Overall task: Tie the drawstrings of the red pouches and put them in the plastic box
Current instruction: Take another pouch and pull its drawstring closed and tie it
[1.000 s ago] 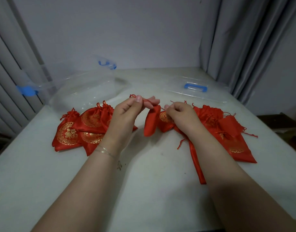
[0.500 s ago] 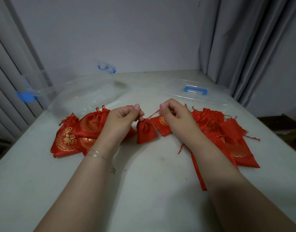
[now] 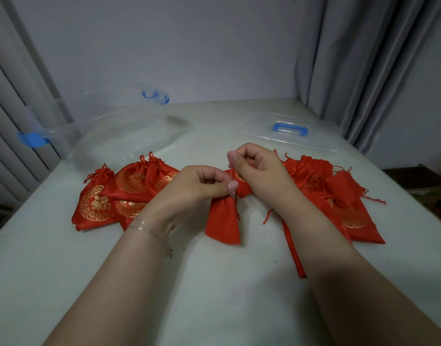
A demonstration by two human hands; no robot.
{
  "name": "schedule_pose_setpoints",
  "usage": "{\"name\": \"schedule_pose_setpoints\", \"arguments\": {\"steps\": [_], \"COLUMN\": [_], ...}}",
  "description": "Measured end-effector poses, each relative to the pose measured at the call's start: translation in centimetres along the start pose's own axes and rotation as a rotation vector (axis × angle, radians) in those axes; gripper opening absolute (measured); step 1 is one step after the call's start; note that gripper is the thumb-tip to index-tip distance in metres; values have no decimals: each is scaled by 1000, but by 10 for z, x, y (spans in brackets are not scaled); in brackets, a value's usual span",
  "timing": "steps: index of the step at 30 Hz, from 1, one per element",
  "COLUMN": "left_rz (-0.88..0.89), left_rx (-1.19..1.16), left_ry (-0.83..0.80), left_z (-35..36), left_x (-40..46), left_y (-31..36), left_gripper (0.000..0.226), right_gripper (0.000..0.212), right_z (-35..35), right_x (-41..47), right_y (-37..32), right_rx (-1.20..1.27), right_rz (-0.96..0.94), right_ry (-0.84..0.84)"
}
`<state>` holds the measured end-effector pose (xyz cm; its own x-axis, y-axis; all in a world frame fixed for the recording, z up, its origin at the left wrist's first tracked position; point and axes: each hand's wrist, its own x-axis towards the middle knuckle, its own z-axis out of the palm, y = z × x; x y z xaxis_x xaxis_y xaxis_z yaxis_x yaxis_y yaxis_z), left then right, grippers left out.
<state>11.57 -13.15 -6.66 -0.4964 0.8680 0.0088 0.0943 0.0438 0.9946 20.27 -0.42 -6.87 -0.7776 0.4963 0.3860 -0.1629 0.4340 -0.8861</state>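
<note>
Your left hand (image 3: 197,186) pinches the neck of the small pouch (image 3: 223,221), whose body hangs toward you, while your right hand (image 3: 254,168), just beyond, pinches its drawstring (image 3: 237,206).

Both my forearms reach forward, left hand (image 3: 198,187) and right hand (image 3: 257,168) close together, fingers curled, each pinching tight.
</note>
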Motion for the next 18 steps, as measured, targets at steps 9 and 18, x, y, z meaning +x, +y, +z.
{"name": "schedule_pose_setpoints", "arguments": {"steps": [9, 18], "left_rz": [-68, -74], "left_rx": [-69, -174], "left_ry": [-93, 15], "left_z": [-2, -7], "left_x": [0, 3], "left_y": [0, -5], "left_gripper": [12, 12], "right_gripper": [17, 11], "right_z": [4, 0], "right_x": [0, 1], "right_y": [5, 6], "right_rx": [-13, -134], "right_rz": [-77, -102], "right_ry": [2, 19]}}
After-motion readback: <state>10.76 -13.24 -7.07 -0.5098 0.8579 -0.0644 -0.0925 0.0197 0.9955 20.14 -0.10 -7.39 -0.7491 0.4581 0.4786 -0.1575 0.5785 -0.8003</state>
